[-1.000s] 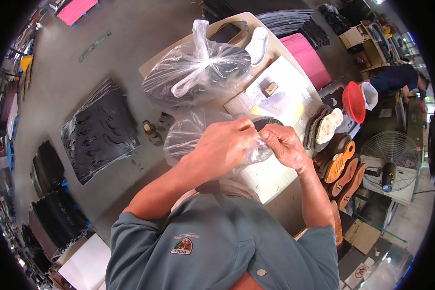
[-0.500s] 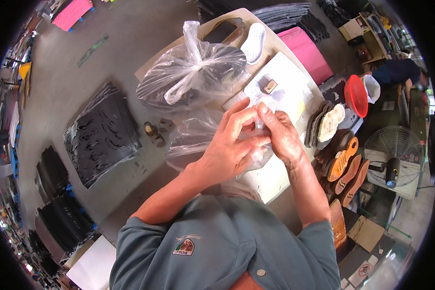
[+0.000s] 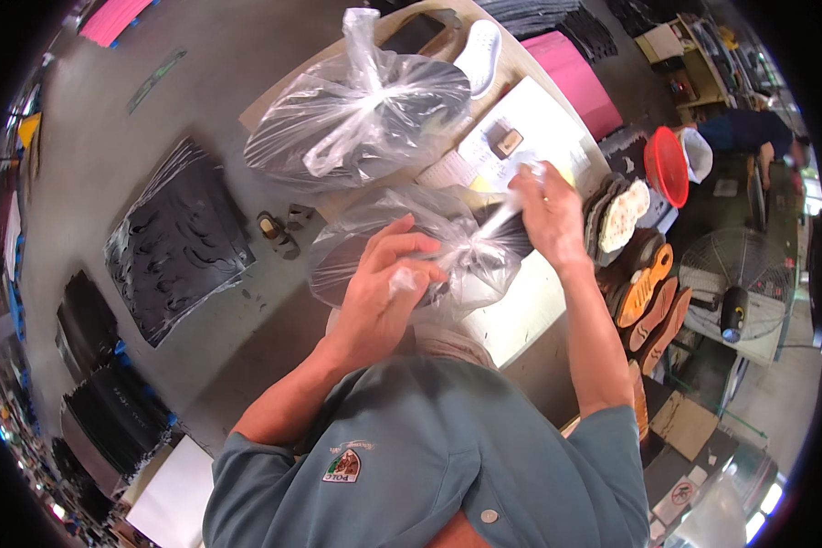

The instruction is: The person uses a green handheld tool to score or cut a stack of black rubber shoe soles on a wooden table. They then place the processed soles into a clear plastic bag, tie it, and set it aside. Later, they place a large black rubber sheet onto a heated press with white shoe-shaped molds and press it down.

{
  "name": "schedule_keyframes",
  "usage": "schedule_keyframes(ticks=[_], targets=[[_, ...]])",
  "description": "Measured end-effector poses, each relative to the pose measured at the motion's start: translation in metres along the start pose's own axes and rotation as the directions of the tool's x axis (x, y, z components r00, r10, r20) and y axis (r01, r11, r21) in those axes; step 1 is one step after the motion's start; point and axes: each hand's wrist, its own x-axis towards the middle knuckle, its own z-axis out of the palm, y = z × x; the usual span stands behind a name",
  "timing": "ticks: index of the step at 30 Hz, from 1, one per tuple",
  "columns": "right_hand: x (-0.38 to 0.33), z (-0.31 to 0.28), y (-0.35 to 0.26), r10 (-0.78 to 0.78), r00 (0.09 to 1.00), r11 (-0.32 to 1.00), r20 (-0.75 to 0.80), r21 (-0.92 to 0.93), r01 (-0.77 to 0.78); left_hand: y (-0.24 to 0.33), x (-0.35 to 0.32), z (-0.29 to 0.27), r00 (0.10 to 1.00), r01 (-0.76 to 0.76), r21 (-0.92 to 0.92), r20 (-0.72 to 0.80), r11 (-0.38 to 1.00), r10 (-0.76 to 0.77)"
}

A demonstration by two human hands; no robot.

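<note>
The left hand (image 3: 382, 285) and right hand (image 3: 552, 219) are gripping opposite ends of a clear bag (image 3: 473, 269), which is holding dark pieces (image 3: 336, 260) on the counter (image 3: 511, 60); just beyond, a knotted bag (image 3: 361, 119) is holding similar ones.

Floor (image 3: 201, 96): smooth, grey, extending from 8 to 11 o'clock. A pale table (image 3: 267, 99) extends from centre toward 12. Wooden shelving (image 3: 700, 80) stands at 2, a caged fan (image 3: 732, 310) at 3. Bright light (image 3: 770, 500) shows at 4.
</note>
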Motion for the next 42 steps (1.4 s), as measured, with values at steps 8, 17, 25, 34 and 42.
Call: schedule_keyframes(ticks=[8, 17, 25, 34, 42], targets=[[-0.051, 0.005, -0.079, -0.517, 0.745, 0.854, 0.422, 0.200, 0.480, 0.012, 0.016, 0.015, 0.920, 0.184, -0.420, -0.244, 0.889, -0.306], [-0.041, 0.005, -0.082, -0.589, 0.606, 0.707, 0.536, -0.023, 0.707, 0.012, 0.014, 0.018, 0.959, 0.049, -0.168, -0.269, 0.985, -0.094], [-0.053, 0.015, -0.035, -0.509, 0.829, 0.730, 0.230, 0.626, 0.275, -0.042, -0.051, -0.028, 0.815, 0.055, 0.175, -0.576, 0.983, 0.057], [-0.074, 0.022, -0.069, 0.029, 0.988, 0.422, 0.152, 0.894, -0.151, -0.105, -0.065, 0.021, 0.573, 0.119, -0.681, -0.547, 0.723, -0.610], [-0.136, 0.011, -0.134, 0.093, 0.988, 0.464, -0.121, 0.884, 0.064, -0.100, 0.012, -0.014, 0.660, 0.313, -0.881, -0.068, 0.355, -0.748]])
